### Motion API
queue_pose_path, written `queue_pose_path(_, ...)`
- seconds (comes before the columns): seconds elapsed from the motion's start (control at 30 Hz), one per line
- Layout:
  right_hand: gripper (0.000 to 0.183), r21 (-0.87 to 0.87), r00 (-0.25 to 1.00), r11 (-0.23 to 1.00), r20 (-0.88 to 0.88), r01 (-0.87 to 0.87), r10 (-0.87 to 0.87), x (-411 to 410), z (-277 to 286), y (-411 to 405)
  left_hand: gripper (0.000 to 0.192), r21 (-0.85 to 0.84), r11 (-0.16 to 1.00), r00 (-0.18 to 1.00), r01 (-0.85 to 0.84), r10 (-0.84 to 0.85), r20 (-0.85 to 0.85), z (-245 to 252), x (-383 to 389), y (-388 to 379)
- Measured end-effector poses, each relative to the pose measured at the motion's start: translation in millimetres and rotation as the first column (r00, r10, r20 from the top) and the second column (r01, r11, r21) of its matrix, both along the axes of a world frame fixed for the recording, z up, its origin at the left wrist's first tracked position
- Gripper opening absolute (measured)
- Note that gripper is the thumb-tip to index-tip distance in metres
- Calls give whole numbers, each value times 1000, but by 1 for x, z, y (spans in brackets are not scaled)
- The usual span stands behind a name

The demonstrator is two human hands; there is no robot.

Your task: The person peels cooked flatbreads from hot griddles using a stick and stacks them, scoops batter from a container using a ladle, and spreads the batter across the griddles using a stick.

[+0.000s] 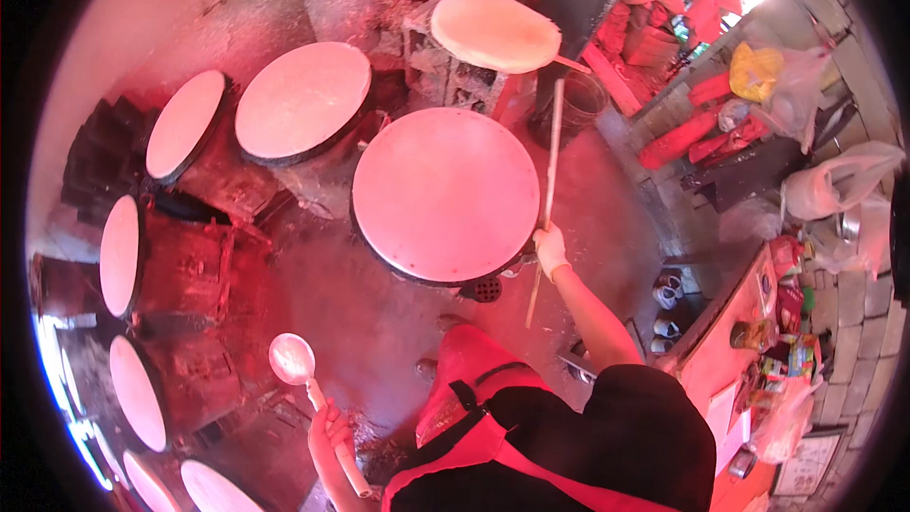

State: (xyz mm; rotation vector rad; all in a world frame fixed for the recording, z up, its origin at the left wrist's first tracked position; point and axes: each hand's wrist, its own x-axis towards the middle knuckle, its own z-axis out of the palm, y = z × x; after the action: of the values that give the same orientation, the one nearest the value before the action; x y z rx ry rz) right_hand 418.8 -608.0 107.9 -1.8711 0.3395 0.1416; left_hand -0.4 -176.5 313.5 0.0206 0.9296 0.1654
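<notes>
My left hand, low on the left, grips the pale handle of a ladle. The ladle's round bowl is raised over the floor, away from any griddle. In my right hand is a long thin wooden stick, held partway along its length beside the right edge of a large round griddle. A pale layer covers this griddle inside a dark rim; whether it is batter or a cooked sheet, I cannot tell. Beyond it, a pale oval stack or sheet rests on a board with a handle.
Several more pale-topped round griddles curve around the left side on stoves. A perforated coal briquette sits below the near griddle's edge. To the right stands a cluttered table with jars and bags. A bucket stands behind the stick.
</notes>
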Motion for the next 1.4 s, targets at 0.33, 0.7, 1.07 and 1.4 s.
queue_pose_path(0.33,38,-249,989,962,-57,115,-133,-18,36,26,14,15,991,988,-131,129,82,12,-5,-54)
queue_pose_path(0.7,28,209,958,936,-35,285,-284,-41,-11,25,21,76,993,993,-93,87,78,35,9,-79)
queue_pose_path(1.07,18,126,934,940,127,318,-333,-51,6,45,23,27,978,966,-207,200,166,27,-16,-84)
queue_pose_path(1.4,20,-16,963,963,37,268,-267,-44,29,-6,23,-67,966,956,-248,255,145,32,-18,-90)
